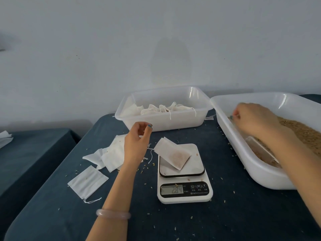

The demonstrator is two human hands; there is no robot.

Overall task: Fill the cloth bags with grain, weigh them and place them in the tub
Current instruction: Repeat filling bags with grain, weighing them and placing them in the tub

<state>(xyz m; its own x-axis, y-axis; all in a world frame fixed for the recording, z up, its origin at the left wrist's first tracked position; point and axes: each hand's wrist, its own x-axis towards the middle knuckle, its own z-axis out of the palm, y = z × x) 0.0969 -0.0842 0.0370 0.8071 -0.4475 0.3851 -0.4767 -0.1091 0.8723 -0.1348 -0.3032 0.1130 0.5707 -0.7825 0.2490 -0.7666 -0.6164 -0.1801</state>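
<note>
A white cloth bag (173, 155) with some grain in it lies tilted on the platform of the white scale (184, 192), whose display reads about 28.4. My left hand (137, 141) hovers just left of that bag with loosely curved fingers and holds nothing. My right hand (251, 117) reaches into the large white grain tub (243, 153) at the right, fingertips pinched together over the grain (302, 131), seemingly on a few grains. The clear tub (161, 126) behind the scale holds several filled, tied bags (161, 108).
Several empty flat bags (111, 153) lie left of the scale, one more (87, 181) nearer me. A clear scoop (260, 150) rests in the grain tub. Loose grains dot the dark blue tablecloth (225, 214). A second covered table (34, 145) stands left, across a gap.
</note>
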